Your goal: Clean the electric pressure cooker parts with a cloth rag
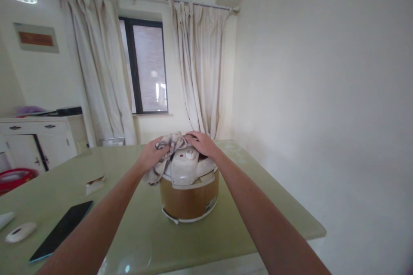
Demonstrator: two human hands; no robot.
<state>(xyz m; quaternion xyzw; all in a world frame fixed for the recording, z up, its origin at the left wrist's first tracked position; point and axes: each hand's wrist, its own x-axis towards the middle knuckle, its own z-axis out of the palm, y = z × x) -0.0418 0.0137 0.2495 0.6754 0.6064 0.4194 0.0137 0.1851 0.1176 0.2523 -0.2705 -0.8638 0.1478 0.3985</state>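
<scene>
A rice cooker (189, 197) with a white lid and a tan body stands upright on the green tabletop. My left hand (152, 154) grips a patterned grey-and-white cloth (172, 141) at the lid's left side, and part of the cloth hangs down beside the cooker. On the lid's far right lies my right hand (202, 142), its fingers stretched toward the cloth's edge and its palm over the lid. Whether the right fingertips touch the cloth is hard to make out.
On the glossy green table (135, 240) at the left lie a black tablet (63, 230), a white mouse (21, 232) and a small packet (95, 185). A white cabinet (35, 142) and a red basin (19, 179) stand beyond. A wall (322, 116) rises along the right.
</scene>
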